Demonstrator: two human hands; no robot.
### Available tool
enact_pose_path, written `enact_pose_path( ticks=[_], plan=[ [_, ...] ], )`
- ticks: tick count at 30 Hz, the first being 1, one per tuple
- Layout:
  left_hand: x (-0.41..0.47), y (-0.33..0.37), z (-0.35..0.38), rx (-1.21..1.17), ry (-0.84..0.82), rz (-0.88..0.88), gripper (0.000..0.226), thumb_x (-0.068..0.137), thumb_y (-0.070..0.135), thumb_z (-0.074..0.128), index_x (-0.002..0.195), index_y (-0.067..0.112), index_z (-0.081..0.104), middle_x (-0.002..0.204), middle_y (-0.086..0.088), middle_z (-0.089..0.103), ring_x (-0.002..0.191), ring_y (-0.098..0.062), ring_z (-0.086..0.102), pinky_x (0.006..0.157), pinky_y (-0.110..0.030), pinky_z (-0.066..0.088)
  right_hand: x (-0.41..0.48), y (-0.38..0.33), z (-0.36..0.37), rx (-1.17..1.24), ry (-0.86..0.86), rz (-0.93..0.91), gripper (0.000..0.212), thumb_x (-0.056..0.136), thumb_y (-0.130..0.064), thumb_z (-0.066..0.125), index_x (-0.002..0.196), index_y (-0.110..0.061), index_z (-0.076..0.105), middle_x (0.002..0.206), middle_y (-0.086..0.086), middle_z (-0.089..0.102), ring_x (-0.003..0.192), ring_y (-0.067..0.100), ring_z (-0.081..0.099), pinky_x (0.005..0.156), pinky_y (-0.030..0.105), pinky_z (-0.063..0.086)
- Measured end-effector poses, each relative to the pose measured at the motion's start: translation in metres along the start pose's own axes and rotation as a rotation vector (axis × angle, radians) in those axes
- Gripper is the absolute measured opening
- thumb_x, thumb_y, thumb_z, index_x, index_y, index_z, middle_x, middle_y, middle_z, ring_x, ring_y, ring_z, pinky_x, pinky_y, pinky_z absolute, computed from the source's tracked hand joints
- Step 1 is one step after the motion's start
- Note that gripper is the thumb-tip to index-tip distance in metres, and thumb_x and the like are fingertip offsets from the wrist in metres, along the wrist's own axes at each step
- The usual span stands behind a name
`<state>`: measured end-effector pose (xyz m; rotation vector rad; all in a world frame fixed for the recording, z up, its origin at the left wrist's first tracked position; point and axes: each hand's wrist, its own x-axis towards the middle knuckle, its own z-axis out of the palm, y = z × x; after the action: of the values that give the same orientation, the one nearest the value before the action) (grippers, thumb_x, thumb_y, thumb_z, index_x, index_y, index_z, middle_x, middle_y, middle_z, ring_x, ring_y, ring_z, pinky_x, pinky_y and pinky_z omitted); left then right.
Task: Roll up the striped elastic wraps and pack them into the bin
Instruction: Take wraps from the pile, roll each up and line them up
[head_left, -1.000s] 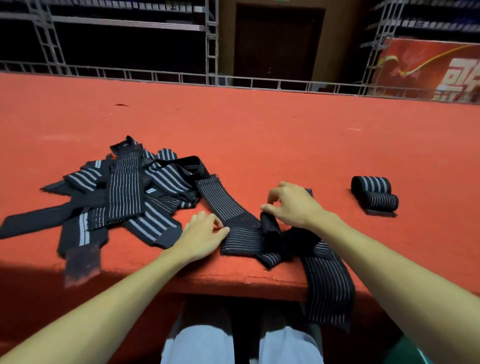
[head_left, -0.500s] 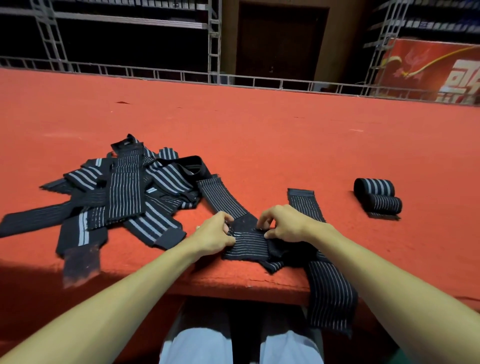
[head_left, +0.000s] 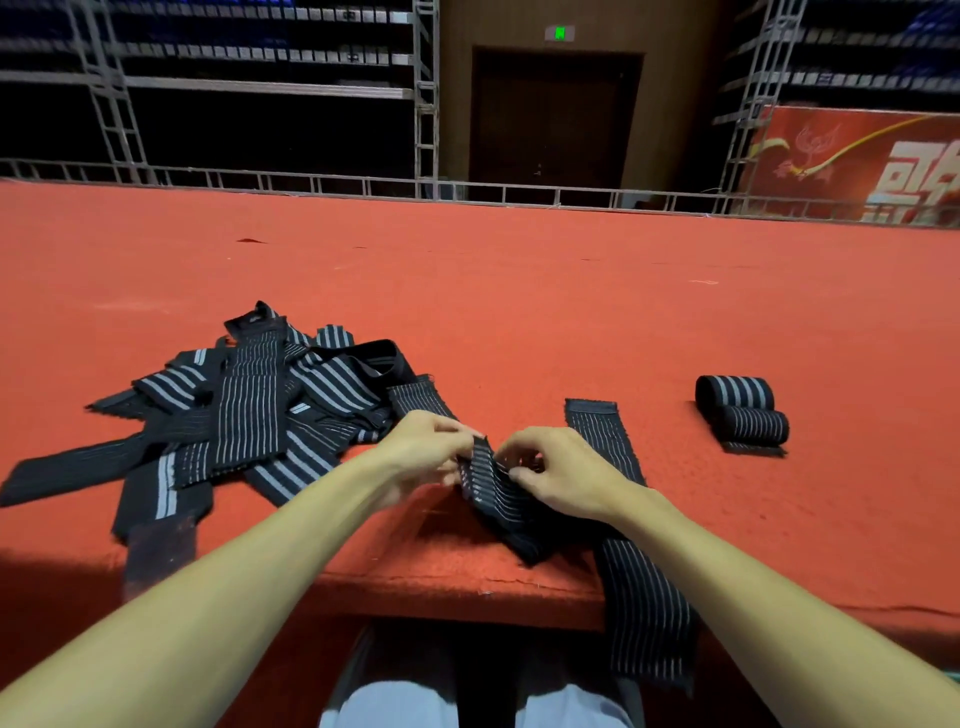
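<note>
Black striped elastic wrap lies at the near edge of the red table, one end pinched by the left hand and right hand. Rolling looks barely started; next, the end needs tight, even turns. No bin shows.

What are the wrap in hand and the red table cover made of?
Wrap: likely woven elastic cloth, matte black with pale ribbed stripes; it folds softly and hangs limp over the edge. Table cover: probably felt or short-pile carpet, matte red; fuzzy texture, frayed front edge.
</note>
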<state>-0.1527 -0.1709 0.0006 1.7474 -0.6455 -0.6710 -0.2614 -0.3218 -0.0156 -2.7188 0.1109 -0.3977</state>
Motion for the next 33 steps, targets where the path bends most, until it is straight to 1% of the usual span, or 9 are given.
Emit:
enact_pose_path(
  ticks=[3,5,8,12,15,18,22,28,33],
  plan=[
    [0.003,0.018,0.004,-0.311,0.037,-0.041,0.023,0.086,-0.008,0.056,0.107,-0.002,0.064,0.068,-0.009,0.061,0.043,-0.009,0.054,0.043,-0.019,0.048,-0.006,-0.004,-0.005,0.409,0.062,0.095,0.021,0.092,-0.03,0.054,0.108,-0.022,0.065,0.087,-0.006,0.069,0.077,0.01,0.067,0.075,0.025,0.052],
    [0.006,0.027,0.005,-0.474,0.053,-0.033,0.027,0.086,-0.009,0.059,0.112,-0.001,0.061,0.076,-0.01,0.059,0.058,-0.013,0.06,0.049,-0.019,0.053,-0.007,-0.005,-0.011,0.592,0.124,0.103,0.037,0.083,-0.048,0.059,0.111,-0.024,0.058,0.097,-0.002,0.068,0.08,0.013,0.069,0.074,0.028,0.055],
    [0.008,0.039,0.008,-0.558,0.036,0.005,0.024,0.085,-0.008,0.062,0.109,-0.004,0.063,0.081,-0.011,0.058,0.073,-0.018,0.059,0.054,-0.019,0.055,-0.005,-0.01,-0.023,0.398,0.221,0.028,0.042,0.078,-0.039,0.074,0.113,-0.024,0.056,0.102,-0.007,0.066,0.082,0.007,0.066,0.075,0.021,0.053],
    [0.009,0.053,0.01,-0.6,0.02,0.108,0.013,0.088,0.004,0.064,0.096,-0.005,0.068,0.077,-0.012,0.059,0.064,-0.017,0.063,0.058,-0.021,0.056,0.004,-0.014,-0.044,0.213,0.505,-0.032,0.004,0.085,-0.015,0.07,0.089,-0.013,0.07,0.076,-0.011,0.066,0.069,-0.001,0.058,0.066,0.015,0.042],
    [0.006,0.06,0.011,-0.44,0.024,0.246,0.024,0.089,0.008,0.053,0.109,0.004,0.066,0.08,-0.006,0.06,0.069,-0.016,0.058,0.06,-0.025,0.044,0.01,-0.016,-0.066,0.313,0.614,0.069,0.005,0.085,-0.016,0.07,0.081,-0.018,0.071,0.067,-0.011,0.064,0.061,-0.003,0.054,0.061,0.019,0.044],
    [-0.003,0.068,0.019,-0.22,-0.039,0.306,0.054,0.059,0.013,0.052,0.112,0.015,0.061,0.095,0.002,0.063,0.088,-0.012,0.056,0.076,-0.028,0.042,0.011,-0.031,-0.092,0.531,0.66,0.079,0.007,0.087,-0.011,0.068,0.083,-0.017,0.068,0.068,-0.007,0.065,0.063,0.004,0.058,0.057,0.026,0.049],
    [-0.013,0.081,0.03,-0.023,-0.204,0.322,0.04,0.069,0.007,0.067,0.109,0.003,0.064,0.099,-0.006,0.069,0.095,-0.017,0.061,0.09,-0.032,0.045,0.009,-0.059,-0.13,0.803,0.716,0.071,0.008,0.089,-0.008,0.065,0.086,-0.015,0.066,0.074,0.001,0.067,0.062,0.007,0.063,0.05,0.024,0.05],
    [-0.039,0.119,0.038,-0.195,-0.374,0.353,0.016,0.092,0.006,0.057,0.108,0.006,0.06,0.073,0.001,0.063,0.053,-0.009,0.055,0.051,-0.022,0.048,0.007,-0.082,-0.178,1.009,0.844,0.143,0.002,0.09,-0.012,0.065,0.089,-0.012,0.063,0.08,0.005,0.066,0.063,0.012,0.062,0.059,0.026,0.053],
    [-0.041,0.125,0.033,-0.321,-0.466,0.346,0.024,0.091,0.009,0.059,0.115,0.005,0.06,0.078,-0.001,0.05,0.05,-0.005,0.035,0.045,-0.015,0.035,0.008,-0.065,-0.186,0.941,0.786,0.282,0.004,0.092,-0.013,0.062,0.095,-0.012,0.059,0.082,0.004,0.063,0.062,0.01,0.058,0.048,0.019,0.046]
  ],
)
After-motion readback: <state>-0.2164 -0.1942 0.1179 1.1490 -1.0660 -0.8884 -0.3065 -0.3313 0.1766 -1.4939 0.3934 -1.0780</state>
